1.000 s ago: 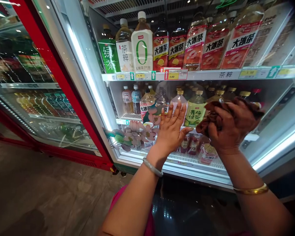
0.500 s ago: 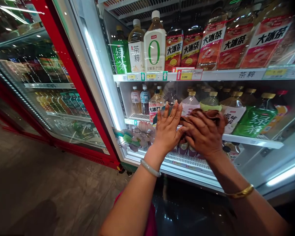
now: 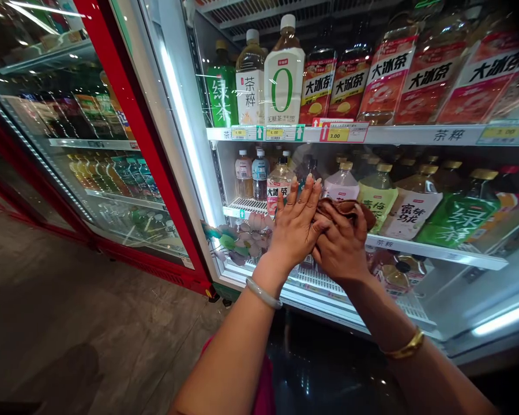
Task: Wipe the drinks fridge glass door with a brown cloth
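My left hand, with a pale bangle at its wrist, lies flat with fingers spread against the glass in front of the drinks cooler's middle shelf. Beside it, my right hand has its fingers wrapped on a crumpled brown cloth, pressed to the same glass. The thumbs of both hands meet or overlap. A gold bangle is on my right wrist. Just left of my left hand, a leaf-and-petal decoration shows on the glass.
Behind the glass, large tea bottles line the upper shelf and smaller ones, such as a green bottle, the middle shelf. A red-framed cooler door stands at the left, above the dark floor.
My right hand and the cloth have moved left, closer to my left hand, uncovering bottles at the right. My left hand stays nearly in place. The view has shifted slightly.
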Action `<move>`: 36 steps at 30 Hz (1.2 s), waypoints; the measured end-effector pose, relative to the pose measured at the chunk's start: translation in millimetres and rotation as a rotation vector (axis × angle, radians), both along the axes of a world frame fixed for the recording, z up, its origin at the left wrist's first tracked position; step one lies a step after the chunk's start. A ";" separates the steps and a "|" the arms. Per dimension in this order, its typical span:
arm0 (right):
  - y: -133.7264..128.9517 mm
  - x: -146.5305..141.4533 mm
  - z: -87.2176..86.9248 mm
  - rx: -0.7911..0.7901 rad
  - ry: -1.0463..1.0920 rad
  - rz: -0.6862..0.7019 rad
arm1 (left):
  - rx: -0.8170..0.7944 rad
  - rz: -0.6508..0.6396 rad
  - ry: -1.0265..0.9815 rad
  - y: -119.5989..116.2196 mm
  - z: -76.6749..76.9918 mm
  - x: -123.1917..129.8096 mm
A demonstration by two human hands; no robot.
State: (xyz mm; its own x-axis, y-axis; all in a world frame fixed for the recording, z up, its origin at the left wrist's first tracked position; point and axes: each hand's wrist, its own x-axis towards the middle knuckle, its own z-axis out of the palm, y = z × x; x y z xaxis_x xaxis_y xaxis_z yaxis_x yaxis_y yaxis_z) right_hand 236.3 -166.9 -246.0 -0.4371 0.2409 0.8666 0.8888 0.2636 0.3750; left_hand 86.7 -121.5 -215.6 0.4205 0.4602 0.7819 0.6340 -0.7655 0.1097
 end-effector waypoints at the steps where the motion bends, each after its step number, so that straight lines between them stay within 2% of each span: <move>1: -1.0 4.4 -0.5 -0.016 -0.038 0.008 | 0.002 -0.003 0.003 -0.2 0.5 -0.5; 4: -7.6 33.3 15.7 0.017 -0.001 0.001 | 0.002 -0.004 0.012 -1.3 1.6 -1.8; 8: -16.0 71.8 49.4 0.248 0.369 -0.082 | -0.009 0.011 0.014 -2.3 0.3 -0.4; 10: -16.5 74.7 54.9 0.303 0.463 -0.127 | 0.000 0.022 0.001 -1.5 -1.9 2.5; 13: -12.3 55.4 42.8 0.255 0.442 -0.150 | 0.042 0.051 -0.035 2.0 -6.9 8.0; 16: -7.2 27.2 18.3 0.115 0.263 -0.102 | 0.093 0.074 -0.065 8.7 -13.0 12.9; 19: -7.4 18.4 2.4 0.048 0.101 -0.048 | 0.159 0.082 -0.089 17.3 -18.9 17.1; 21: -11.3 29.1 4.1 0.022 0.069 -0.050 | 0.209 0.100 -0.119 22.4 -22.2 20.0; 23: -17.1 48.0 15.3 0.038 0.109 -0.075 | 0.249 0.129 -0.147 26.0 -24.6 23.1; 26: -24.9 73.4 36.9 0.160 0.328 -0.131 | 0.289 0.155 -0.161 28.3 -26.8 27.0; 28: -26.1 78.4 44.0 0.215 0.454 -0.154 | 0.311 0.163 -0.166 28.4 -27.5 28.8; 31: -20.9 65.9 35.3 0.203 0.450 -0.173 | 0.324 0.170 -0.188 27.6 -27.7 30.7; 36: -13.0 38.9 -1.9 0.061 0.145 -0.110 | 0.282 0.164 -0.191 25.4 -27.0 32.7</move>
